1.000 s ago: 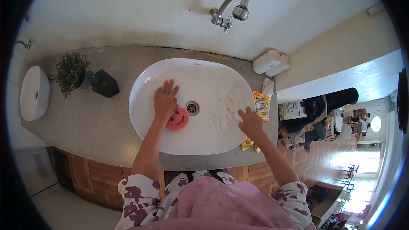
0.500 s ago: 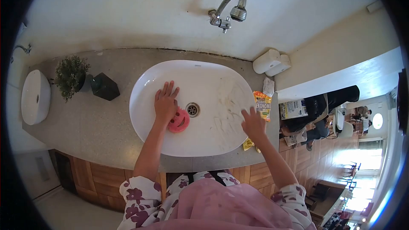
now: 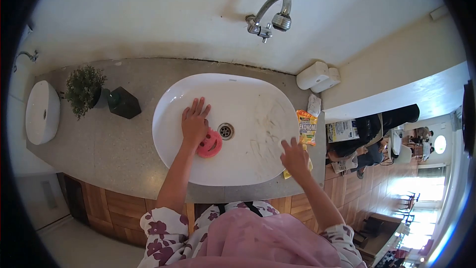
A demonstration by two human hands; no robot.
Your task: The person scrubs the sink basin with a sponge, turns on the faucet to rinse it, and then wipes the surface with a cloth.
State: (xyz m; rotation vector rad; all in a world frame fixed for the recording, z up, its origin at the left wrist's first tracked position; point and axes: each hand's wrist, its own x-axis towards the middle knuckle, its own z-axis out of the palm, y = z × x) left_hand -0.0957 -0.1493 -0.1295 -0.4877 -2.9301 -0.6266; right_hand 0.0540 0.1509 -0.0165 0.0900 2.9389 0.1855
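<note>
In the head view, the right hand (image 3: pixel 296 160) has come slightly nearer the person's body, while the left hand (image 3: pixel 194 125) and the pink smiley-face sponge (image 3: pixel 209 144) keep nearly the same place in the washbasin (image 3: pixel 238 94). The camera's framing has shifted a little too.

The left grip is wide open, with fingers spread on the basin's floor in its left half. The sponge lies in the washbasin beside the drain (image 3: pixel 226 131), against the thumb side of that hand and partly covered by it. Nothing is curled around it, so the hand seems to steady or press it rather than clasp it; how firmly, I cannot tell. The spread fingers probably also brace the arm against the smooth floor.

The right grip is loosely open and appears to hold nothing. It is at the washbasin's right rim, beside the dark smears (image 3: pixel 267 139) in the right half; whether it touches the rim, I cannot tell.

On the worktop (image 3: pixel 109 144), the orange-and-yellow packet (image 3: pixel 307 128) lies just right of the washbasin, within easy reach of the right hand. A yellow item (image 3: pixel 287 174), partly hidden, is at the basin's near right edge.
</note>
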